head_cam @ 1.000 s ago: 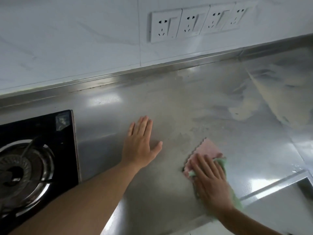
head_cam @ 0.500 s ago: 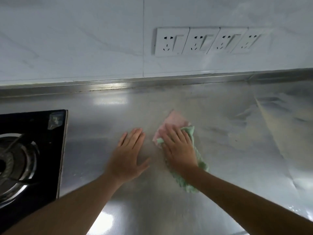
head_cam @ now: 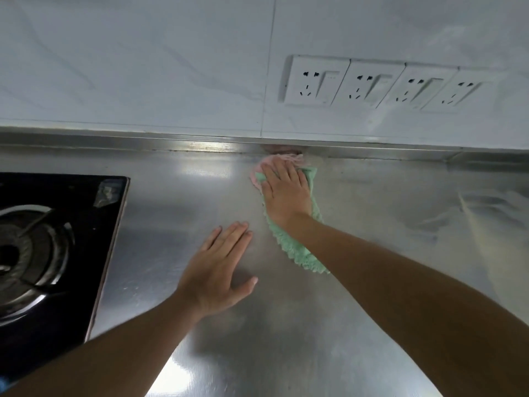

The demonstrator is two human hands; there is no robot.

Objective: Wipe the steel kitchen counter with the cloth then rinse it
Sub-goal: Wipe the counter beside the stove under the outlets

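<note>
Cloth lies pressed beneath straight fingers of the right hand, pink end poking past them.

Two hands are in view, one left hand and one right hand, along with one cloth, pink on one part and green on the other. There is one steel bench and one black hob showing one burner. The wall carries four sockets in one row.
</note>
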